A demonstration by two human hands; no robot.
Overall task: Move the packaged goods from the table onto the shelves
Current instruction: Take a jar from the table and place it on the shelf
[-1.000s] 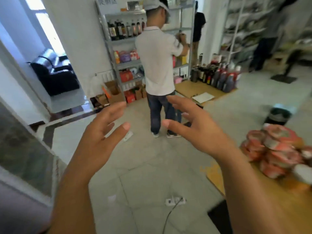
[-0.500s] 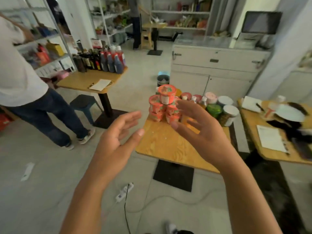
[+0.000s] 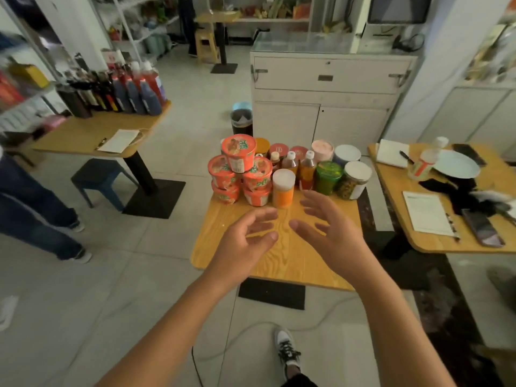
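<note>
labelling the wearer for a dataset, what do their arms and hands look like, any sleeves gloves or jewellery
Both are bare. The left hand and right hand show no gloves, rings or markings. The left forearm and right forearm carry no sleeve, watch or bracelet as far as the frame's bottom edge. The nails that show look short.

Person wearing the head camera. Item 1: left hand (image 3: 243, 241) and right hand (image 3: 326, 233), both bare, with nails trimmed short. Item 2: left forearm (image 3: 173, 325) and right forearm (image 3: 391, 317), both uncovered along the whole visible length, down to the lower edge of the view. Item 3: one shoe (image 3: 287, 350), a white low trainer with black laces crossed over the tongue and dark trim patches at the sides. Item 4: trouser leg (image 3: 300, 382), dark, black or close to it, meeting the shoe's collar.
</note>
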